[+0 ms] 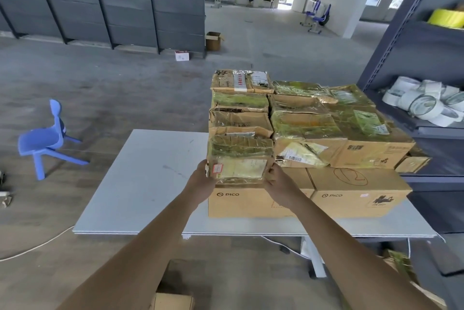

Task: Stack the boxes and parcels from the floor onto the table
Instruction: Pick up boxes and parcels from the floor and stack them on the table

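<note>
Now, the placing step. The taped parcel (240,161) is held between the 2 grips, at the near end of the stack. Its underside is on or just above the left PICO box (251,203); I cannot tell whether it has touched down.

How to do it well (judgement):
- Slide the parcel away from the grips until it butts against the row of 3 parcels (241,108) straight ahead.
- Keep its near face level with the PICO box front, with no overhang.
- The film wrap looks slick and crumpled, so set it flat and check for tilt before letting go.
- There is little room on the right, so draw those fingers back toward the body rather than sideways.

Grip state:
- The left grip (202,179) clasps the parcel's left edge, thumb on the near face and fingers wrapped round the side.
- The right grip (277,179) clasps the lower right corner, fingers curled against it.
- Neither is spread, and both are closed on the parcel alone.

Surroundings:
- Just right of the right grip is a second stack of parcels (303,124), close against the held one.
- Below both grips is the desk (140,171).
- Well below, near the elbows, a cardboard box (173,302) is on the floor, with more parcels (399,263) low to the right under the desk. The task looks well along but not finished.
</note>
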